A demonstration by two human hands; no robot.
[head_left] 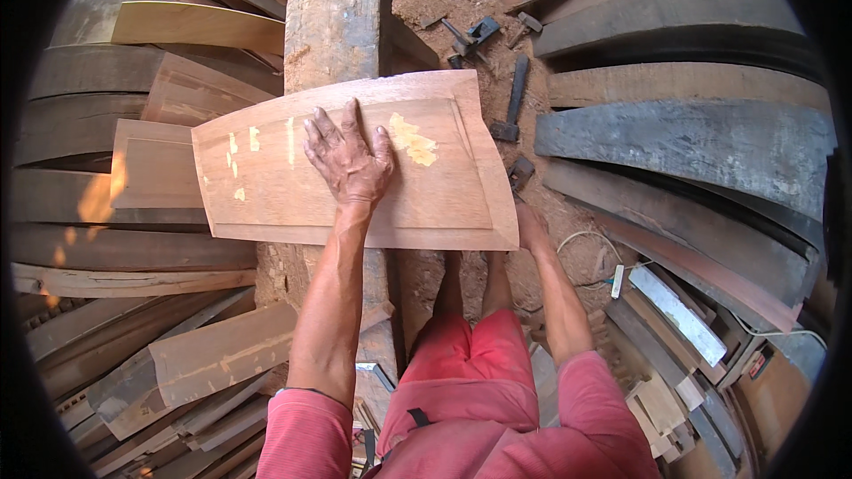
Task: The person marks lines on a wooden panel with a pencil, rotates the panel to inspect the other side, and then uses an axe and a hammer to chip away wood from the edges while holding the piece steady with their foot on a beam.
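Note:
A curved, light-brown wooden panel (426, 204) with a raised border and pale yellow patches lies across a thick wooden beam (333, 22). My left hand (351, 155) rests flat on its upper face, fingers spread, holding nothing. At the panel's lower right corner is my right hand (532, 228), lower than the panel; the panel edge hides its fingers. Just above that hand a dark tool (521, 173) shows beside the panel edge, and I cannot make out whether the hand touches it.
A hammer (515, 97), a blue-black hand tool (482, 31) and a small hammer (530, 22) lie among wood shavings. Curved boards (683, 128) are stacked on the right, more planks (89, 115) on the left. A white cable (581, 235) runs by my right forearm.

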